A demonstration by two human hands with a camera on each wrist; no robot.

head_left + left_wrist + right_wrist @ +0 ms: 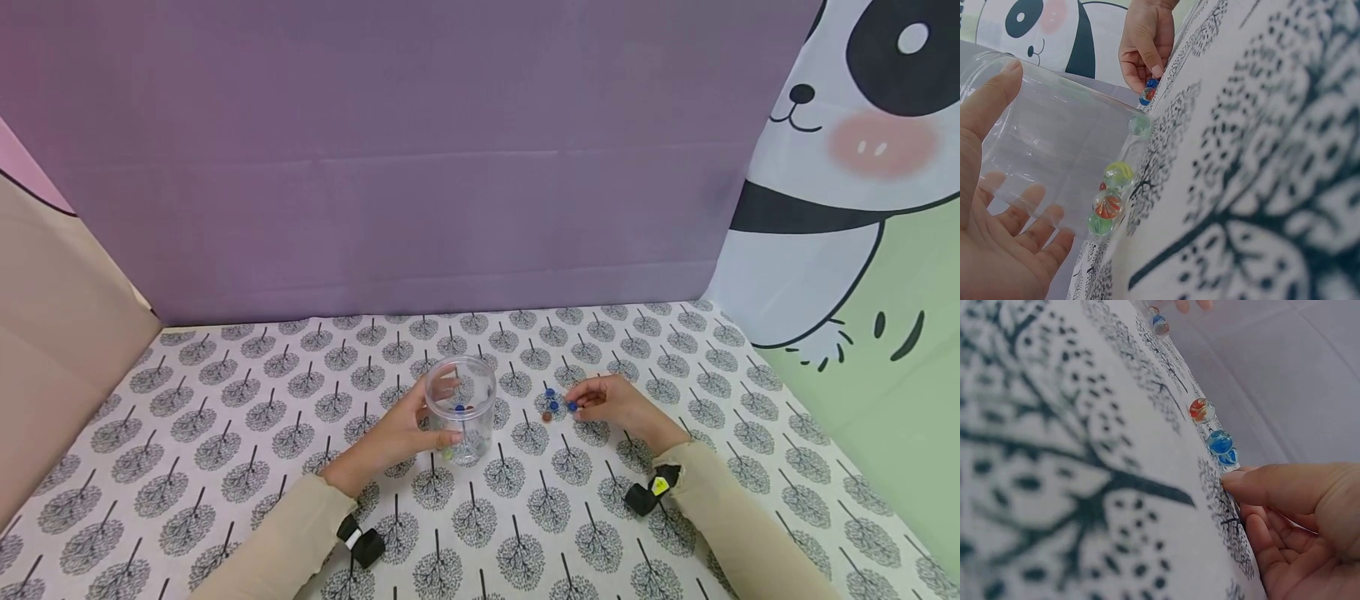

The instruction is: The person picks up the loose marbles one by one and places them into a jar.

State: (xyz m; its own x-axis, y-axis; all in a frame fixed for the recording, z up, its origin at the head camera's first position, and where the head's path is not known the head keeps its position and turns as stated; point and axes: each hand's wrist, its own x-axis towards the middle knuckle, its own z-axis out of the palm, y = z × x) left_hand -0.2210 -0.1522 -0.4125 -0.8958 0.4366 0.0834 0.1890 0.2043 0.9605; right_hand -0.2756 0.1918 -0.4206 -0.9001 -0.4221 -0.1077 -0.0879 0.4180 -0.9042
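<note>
My left hand [405, 427] holds a clear plastic jar [482, 429] upright on the cloth, thumb on the near side and fingers round the far side. Several glass marbles lie in its bottom; the left wrist view shows a yellow-green marble [1119, 174], an orange-streaked one [1109, 204] and a green one [1099, 224]. To the right of the jar, my right hand [613, 404] pinches a blue marble [572, 407] close over the cloth. Beside those fingertips lie two more blue marbles [553, 406] and a reddish marble [547, 417]. In the right wrist view, the fingers hide the pinched marble.
A white cloth with black tree prints [525, 508] covers the table. Behind it stands a purple cloth wall [420, 225]. A panda-printed panel [795, 283] rises on the right, a beige one [60, 333] on the left.
</note>
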